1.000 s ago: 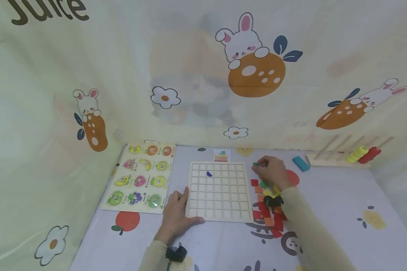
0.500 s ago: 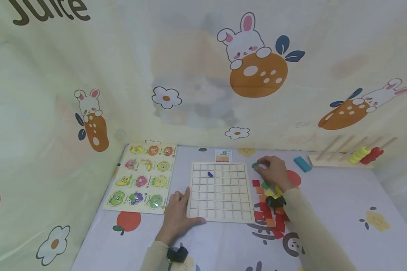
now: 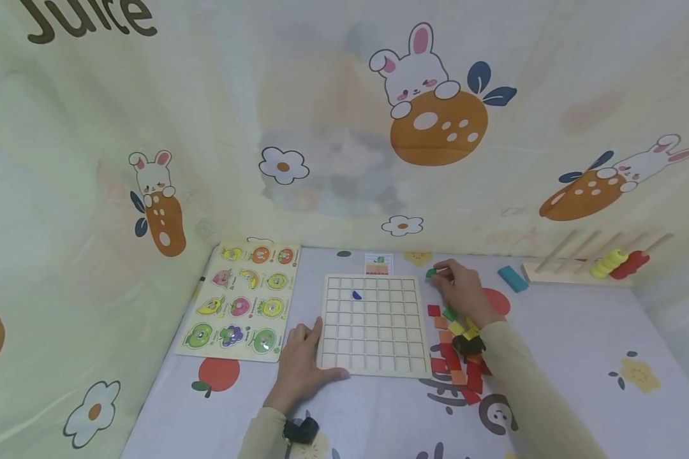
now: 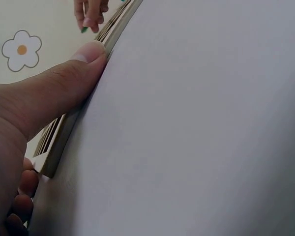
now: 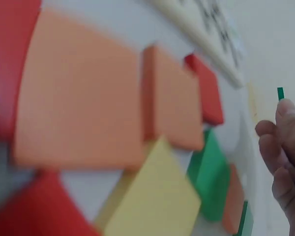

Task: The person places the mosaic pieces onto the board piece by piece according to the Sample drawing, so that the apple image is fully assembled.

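In the head view a pale square grid board (image 3: 373,325) lies mid-table, with a small dark-blue rounded piece (image 3: 356,295) in an upper-left cell. My left hand (image 3: 301,366) rests at its near-left corner, thumb straight along the near edge, index finger along the left side. The left wrist view shows the thumb (image 4: 64,83) pressed against the board's edge. Just off the far-right corner, my right hand (image 3: 462,290) pinches a small green piece (image 3: 431,273) between thumb and fingertips. From the right wrist it appears as a thin green strip (image 5: 280,93) above the thumb.
Loose red, orange, yellow and green tiles (image 3: 458,377) lie right of the board, partly under my right wrist. A picture card (image 3: 377,264) sits behind it. Left is a fruit puzzle board (image 3: 244,296); far right are a teal block (image 3: 513,278) and a peg rack with beads (image 3: 563,274).
The right hand has risen slightly away from me with the green piece, which shows more of its face than a second ago. The left hand keeps its place on the board.
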`<state>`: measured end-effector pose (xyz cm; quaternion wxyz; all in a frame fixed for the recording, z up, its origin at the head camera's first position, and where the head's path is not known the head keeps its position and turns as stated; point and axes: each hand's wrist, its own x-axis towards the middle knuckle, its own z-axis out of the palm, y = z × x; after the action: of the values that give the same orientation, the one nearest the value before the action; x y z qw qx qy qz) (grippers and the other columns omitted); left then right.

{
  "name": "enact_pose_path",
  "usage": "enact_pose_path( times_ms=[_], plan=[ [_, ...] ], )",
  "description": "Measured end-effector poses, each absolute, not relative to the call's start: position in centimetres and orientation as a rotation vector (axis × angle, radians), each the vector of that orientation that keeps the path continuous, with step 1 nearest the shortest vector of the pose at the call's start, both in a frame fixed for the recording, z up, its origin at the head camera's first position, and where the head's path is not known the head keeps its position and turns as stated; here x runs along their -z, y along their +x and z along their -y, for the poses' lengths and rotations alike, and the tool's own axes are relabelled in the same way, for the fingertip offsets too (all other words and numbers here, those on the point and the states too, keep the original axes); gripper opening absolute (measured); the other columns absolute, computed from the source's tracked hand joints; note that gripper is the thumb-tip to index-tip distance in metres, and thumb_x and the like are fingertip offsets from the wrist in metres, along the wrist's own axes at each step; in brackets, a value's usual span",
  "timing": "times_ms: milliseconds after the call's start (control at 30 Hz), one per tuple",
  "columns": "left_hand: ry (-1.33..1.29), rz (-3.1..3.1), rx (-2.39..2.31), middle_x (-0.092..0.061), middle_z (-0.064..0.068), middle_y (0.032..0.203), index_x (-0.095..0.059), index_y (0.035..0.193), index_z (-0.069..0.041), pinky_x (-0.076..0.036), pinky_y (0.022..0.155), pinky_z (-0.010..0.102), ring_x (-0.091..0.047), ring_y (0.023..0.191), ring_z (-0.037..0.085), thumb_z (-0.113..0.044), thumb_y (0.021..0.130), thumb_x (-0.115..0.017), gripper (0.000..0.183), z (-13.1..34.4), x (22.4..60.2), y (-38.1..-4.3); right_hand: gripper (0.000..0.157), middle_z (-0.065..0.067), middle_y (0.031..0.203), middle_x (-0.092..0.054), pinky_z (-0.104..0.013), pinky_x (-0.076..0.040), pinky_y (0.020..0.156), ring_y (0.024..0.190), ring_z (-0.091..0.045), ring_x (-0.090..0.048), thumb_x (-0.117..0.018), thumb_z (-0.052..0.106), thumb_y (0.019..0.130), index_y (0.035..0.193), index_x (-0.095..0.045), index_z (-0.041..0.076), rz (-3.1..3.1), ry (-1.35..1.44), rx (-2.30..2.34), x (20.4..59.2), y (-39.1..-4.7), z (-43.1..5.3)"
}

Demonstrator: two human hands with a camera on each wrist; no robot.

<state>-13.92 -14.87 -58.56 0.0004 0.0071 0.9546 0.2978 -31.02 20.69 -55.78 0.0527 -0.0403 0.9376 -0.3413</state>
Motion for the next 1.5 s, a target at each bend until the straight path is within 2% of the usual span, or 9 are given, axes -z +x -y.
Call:
enact_pose_path(
  times_ms=[133,233,333,533,667,900,1067,1233,1500],
  plan=[
    [0.025,-2.992,-0.941,-0.037,-0.004,0.101,-0.040,0.164,-0.010,-0.031,0.074,0.025,-0.032,0.089,0.010,-0.069,0.061,-0.094,0.129,15.0,58.6,-13.9,0.038,-0.016,0.122,-0.074,-0.037,-0.056,0.079,0.094,-0.028,-0.067,-0.065,0.029,0.107,0.140,-0.061,0.010,-2.893,-0.124,1.182,55.6,-30.8,-20.3],
    [0.021,-2.985,-0.946,-0.038,-0.005,0.102,-0.039,0.164,-0.011,-0.032,0.074,0.025,-0.033,0.089,0.010,-0.069,0.061,-0.094,0.130,15.0,58.6,-14.0,0.037,-0.016,0.121,-0.075,-0.043,-0.057,0.088,0.102,-0.030,-0.070,-0.067,0.030,0.106,0.139,-0.064,0.011,-2.888,-0.089,1.285,55.4,-30.7,-19.8],
    [0.023,-2.983,-0.947,-0.038,-0.004,0.102,-0.039,0.164,-0.011,-0.032,0.074,0.025,-0.033,0.089,0.010,-0.069,0.060,-0.094,0.131,15.1,58.5,-14.0,0.039,-0.016,0.122,-0.076,-0.045,-0.055,0.093,0.109,-0.032,-0.071,-0.068,0.032,0.105,0.139,-0.066,0.013,-2.817,-0.053,1.403,55.5,-30.7,-19.1],
    [0.020,-2.981,-0.938,-0.038,-0.004,0.102,-0.039,0.165,-0.012,-0.032,0.075,0.025,-0.033,0.090,0.010,-0.069,0.061,-0.094,0.130,15.1,58.5,-14.2,0.041,-0.015,0.118,-0.078,-0.031,-0.054,0.081,0.103,-0.030,-0.073,-0.072,0.033,0.101,0.138,-0.070,0.016,-2.705,-0.084,1.540,55.6,-30.5,-16.9],
    [0.028,-2.987,-0.931,-0.037,-0.004,0.102,-0.039,0.165,-0.012,-0.031,0.074,0.025,-0.032,0.090,0.010,-0.069,0.061,-0.094,0.130,15.1,58.4,-14.2,0.037,-0.014,0.114,-0.080,-0.026,-0.053,0.081,0.102,-0.027,-0.076,-0.075,0.031,0.100,0.134,-0.072,0.015,-2.693,-0.144,1.567,55.8,-30.4,-15.1],
    [0.022,-2.991,-0.931,-0.036,-0.004,0.101,-0.039,0.164,-0.012,-0.031,0.073,0.025,-0.032,0.089,0.011,-0.068,0.061,-0.094,0.130,15.2,58.4,-14.1,0.032,-0.006,0.103,-0.081,-0.031,-0.051,0.081,0.093,-0.019,-0.074,-0.077,0.029,0.099,0.128,-0.074,0.017,-2.672,-0.198,1.531,56.5,-30.4,-11.6],
    [0.013,-2.979,-0.936,-0.038,-0.004,0.102,-0.039,0.165,-0.013,-0.032,0.074,0.025,-0.033,0.089,0.011,-0.069,0.061,-0.094,0.130,15.1,58.7,-14.1,0.030,-0.006,0.102,-0.081,-0.029,-0.054,0.078,0.090,-0.018,-0.075,-0.079,0.024,0.097,0.126,-0.075,0.015,-2.635,-0.303,1.574,56.9,-30.3,-9.7],
    [0.017,-2.968,-0.936,-0.038,-0.004,0.102,-0.038,0.165,-0.014,-0.032,0.074,0.025,-0.033,0.090,0.011,-0.070,0.062,-0.093,0.130,15.0,58.8,-14.2,0.024,-0.006,0.100,-0.081,-0.032,-0.056,0.078,0.090,-0.019,-0.075,-0.080,0.021,0.097,0.121,-0.078,0.015,-2.659,-0.354,1.532,56.8,-30.0,-9.0],
    [0.021,-2.990,-0.921,-0.038,-0.004,0.101,-0.040,0.164,-0.012,-0.031,0.072,0.025,-0.033,0.088,0.010,-0.070,0.063,-0.092,0.128,14.9,58.7,-14.1,0.028,-0.004,0.098,-0.079,-0.037,-0.058,0.081,0.090,-0.018,-0.074,-0.079,0.025,0.097,0.122,-0.077,0.013,-2.694,-0.312,1.424,56.7,-30.1,-8.8]
  ],
)
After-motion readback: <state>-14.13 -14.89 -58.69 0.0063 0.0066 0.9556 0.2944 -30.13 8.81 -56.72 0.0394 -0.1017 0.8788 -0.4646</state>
